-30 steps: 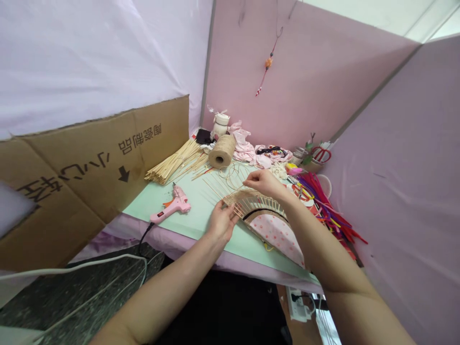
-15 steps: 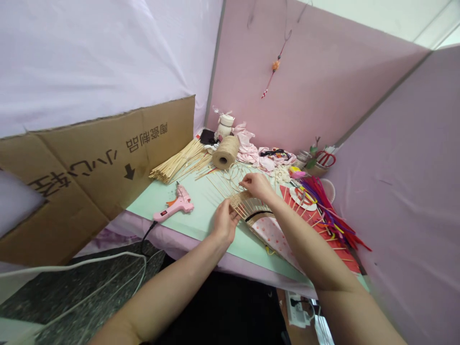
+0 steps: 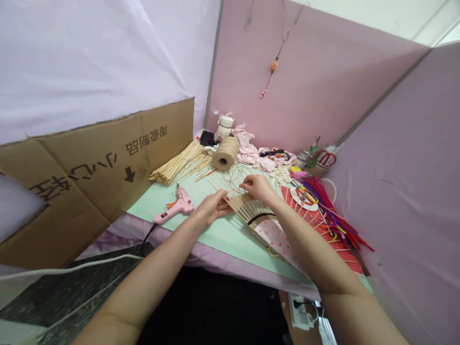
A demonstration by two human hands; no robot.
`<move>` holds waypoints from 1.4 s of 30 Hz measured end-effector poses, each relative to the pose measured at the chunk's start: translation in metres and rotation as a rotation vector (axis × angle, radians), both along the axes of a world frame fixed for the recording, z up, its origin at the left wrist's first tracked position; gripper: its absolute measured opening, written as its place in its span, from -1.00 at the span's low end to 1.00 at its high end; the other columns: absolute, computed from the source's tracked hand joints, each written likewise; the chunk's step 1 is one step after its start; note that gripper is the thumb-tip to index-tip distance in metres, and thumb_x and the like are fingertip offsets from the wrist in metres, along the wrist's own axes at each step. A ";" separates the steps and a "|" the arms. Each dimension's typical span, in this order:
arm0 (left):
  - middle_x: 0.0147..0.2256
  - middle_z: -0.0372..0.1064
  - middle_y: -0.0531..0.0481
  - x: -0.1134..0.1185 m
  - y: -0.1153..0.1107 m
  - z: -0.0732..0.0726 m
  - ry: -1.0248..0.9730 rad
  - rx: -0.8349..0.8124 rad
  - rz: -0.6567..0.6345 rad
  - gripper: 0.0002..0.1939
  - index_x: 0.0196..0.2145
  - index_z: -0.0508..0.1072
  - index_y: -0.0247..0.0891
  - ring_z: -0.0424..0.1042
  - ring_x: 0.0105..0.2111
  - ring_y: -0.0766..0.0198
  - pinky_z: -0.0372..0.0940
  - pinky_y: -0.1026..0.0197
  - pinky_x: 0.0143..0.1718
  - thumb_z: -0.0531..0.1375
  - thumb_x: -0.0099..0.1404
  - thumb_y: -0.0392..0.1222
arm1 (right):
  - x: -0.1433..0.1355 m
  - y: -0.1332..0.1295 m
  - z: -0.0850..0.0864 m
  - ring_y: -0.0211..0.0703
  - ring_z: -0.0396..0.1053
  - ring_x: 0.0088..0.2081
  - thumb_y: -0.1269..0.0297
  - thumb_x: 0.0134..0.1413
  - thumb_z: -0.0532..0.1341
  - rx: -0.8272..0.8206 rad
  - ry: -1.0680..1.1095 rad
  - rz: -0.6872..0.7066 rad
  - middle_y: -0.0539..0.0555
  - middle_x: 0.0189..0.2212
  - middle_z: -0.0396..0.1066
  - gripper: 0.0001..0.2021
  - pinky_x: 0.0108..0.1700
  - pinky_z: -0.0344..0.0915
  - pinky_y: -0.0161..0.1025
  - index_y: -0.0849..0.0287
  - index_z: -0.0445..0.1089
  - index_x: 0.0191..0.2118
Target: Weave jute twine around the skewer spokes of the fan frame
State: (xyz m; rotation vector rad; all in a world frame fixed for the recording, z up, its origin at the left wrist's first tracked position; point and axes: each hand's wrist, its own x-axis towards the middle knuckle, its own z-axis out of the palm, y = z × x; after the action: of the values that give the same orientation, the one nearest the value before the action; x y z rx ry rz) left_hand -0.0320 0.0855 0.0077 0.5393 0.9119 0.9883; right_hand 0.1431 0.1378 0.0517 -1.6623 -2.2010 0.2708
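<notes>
Head view, dotted fan [image 3: 273, 233] aslant, sticks [image 3: 246, 211] forward

We are wearing a black garment [image 3: 215, 306] with a small pale mark [image 3: 272, 296], baring our left hand [image 3: 214, 207] and right hand [image 3: 259, 188].

Glue gun [image 3: 180, 206] and twine spool [image 3: 229, 149] mark a craft booth (cloth walls [image 3: 108, 57]).

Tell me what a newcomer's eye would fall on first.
First, the big printed cardboard sheet, upright along the left side of the table. Then the pink glue gun lying near the front edge, and the dotted fan by the left hand.
</notes>
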 end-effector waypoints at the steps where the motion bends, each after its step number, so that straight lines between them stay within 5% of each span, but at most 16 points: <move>1: -0.52 0.46 -0.10 -0.001 0.001 0.000 0.005 0.004 -0.005 -0.90 -0.46 0.41 -0.33 0.49 -0.51 0.25 0.46 0.19 -0.34 0.16 0.17 -0.25 | 0.000 0.000 0.000 -0.26 0.31 -0.50 0.25 0.07 0.23 -0.002 0.001 0.000 0.03 -0.54 0.47 -0.84 -0.39 0.12 -0.32 0.20 0.50 -0.41; 8: -0.54 0.46 -0.09 0.001 0.000 0.000 0.026 0.022 -0.005 -0.93 -0.54 0.41 -0.36 0.48 -0.51 0.31 0.45 0.29 -0.35 0.17 0.04 -0.44 | 0.000 0.001 -0.003 -0.25 0.31 -0.49 0.26 0.07 0.24 0.023 -0.023 0.012 0.04 -0.53 0.48 -0.84 -0.38 0.11 -0.32 0.21 0.51 -0.40; 28: -0.52 0.51 -0.11 -0.003 0.004 -0.004 0.054 0.031 -0.107 -0.95 -0.52 0.47 -0.41 0.49 -0.48 0.28 0.46 0.25 -0.31 0.22 -0.04 -0.43 | -0.018 0.000 0.012 -0.24 0.30 -0.44 0.30 0.10 0.24 0.167 -0.073 0.128 0.06 -0.46 0.47 -0.87 -0.36 0.07 -0.32 0.21 0.50 -0.40; 36: -0.50 0.51 -0.10 -0.003 0.006 -0.002 0.050 -0.017 -0.103 -0.89 -0.53 0.47 -0.39 0.49 -0.49 0.27 0.45 0.25 -0.37 0.15 -0.04 -0.47 | -0.048 0.003 0.041 -0.26 0.31 -0.37 0.35 0.12 0.26 0.184 -0.150 0.399 0.06 -0.41 0.45 -0.91 -0.30 0.09 -0.33 0.24 0.49 -0.35; 42: -0.54 0.49 -0.09 -0.004 0.007 0.000 0.041 -0.072 -0.087 -0.89 -0.54 0.44 -0.37 0.48 -0.53 0.29 0.43 0.27 -0.42 0.15 -0.04 -0.48 | -0.086 0.018 0.068 -0.20 0.34 -0.25 0.48 0.13 0.21 0.109 -0.464 0.713 0.14 -0.30 0.48 -0.89 -0.22 0.14 -0.32 0.30 0.51 -0.34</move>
State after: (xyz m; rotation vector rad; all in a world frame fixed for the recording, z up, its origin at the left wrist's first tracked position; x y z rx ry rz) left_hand -0.0356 0.0922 0.0080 0.5361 0.9493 0.8653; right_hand 0.0569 0.1554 0.1197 -0.8799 -3.0366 -0.0726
